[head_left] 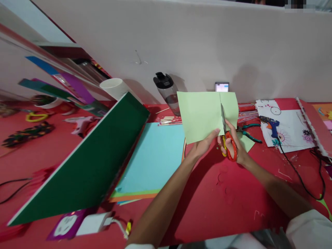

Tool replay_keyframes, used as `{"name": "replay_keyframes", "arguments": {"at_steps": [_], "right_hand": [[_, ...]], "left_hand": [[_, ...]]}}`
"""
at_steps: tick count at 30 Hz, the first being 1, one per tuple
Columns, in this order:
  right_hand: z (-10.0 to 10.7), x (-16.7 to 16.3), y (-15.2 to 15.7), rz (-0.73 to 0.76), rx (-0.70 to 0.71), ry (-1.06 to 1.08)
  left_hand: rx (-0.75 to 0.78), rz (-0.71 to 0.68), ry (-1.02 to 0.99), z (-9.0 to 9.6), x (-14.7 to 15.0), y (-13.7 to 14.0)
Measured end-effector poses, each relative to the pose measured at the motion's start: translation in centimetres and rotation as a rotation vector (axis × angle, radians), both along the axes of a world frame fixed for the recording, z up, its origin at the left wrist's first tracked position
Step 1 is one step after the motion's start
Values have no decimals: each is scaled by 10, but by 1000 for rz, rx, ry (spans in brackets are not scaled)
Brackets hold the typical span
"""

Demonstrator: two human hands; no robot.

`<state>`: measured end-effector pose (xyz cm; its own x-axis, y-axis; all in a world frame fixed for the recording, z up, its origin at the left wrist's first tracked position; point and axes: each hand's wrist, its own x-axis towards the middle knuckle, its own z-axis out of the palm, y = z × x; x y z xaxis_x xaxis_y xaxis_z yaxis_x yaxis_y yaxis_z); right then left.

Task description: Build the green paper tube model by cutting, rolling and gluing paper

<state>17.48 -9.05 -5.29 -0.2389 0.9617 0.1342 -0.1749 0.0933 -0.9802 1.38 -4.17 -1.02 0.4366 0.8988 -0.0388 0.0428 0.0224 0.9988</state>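
A light green sheet of paper (pixel 201 116) is held up over the red table by my left hand (pixel 204 143), thumb on its lower edge and fingers behind it. My right hand (pixel 237 143) grips scissors (pixel 231 148) with one red and one yellow handle. Their blades point upward across the sheet, and a slit runs above them to the top edge. Behind my right hand lie pliers (pixel 252 133) with green and black handles. Another piece of light green paper (pixel 246 143) rests below them.
Left of my arms lies a stack of coloured paper (pixel 153 155) beside a slanting dark green board (pixel 103 162). A bottle (pixel 168 91) and a white cup (pixel 114 88) stand near the wall. A blue glue gun (pixel 273 127) with a trailing cord lies right; a white charger (pixel 93 223) sits front left.
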Motion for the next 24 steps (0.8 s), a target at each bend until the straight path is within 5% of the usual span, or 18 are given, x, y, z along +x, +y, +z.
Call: {"name": "replay_keyframes", "arguments": {"at_steps": [24], "right_hand": [[2,-2,1,-107,-24,-65]], "left_hand": [[-16,-137,-24,-1,3,-5]]}}
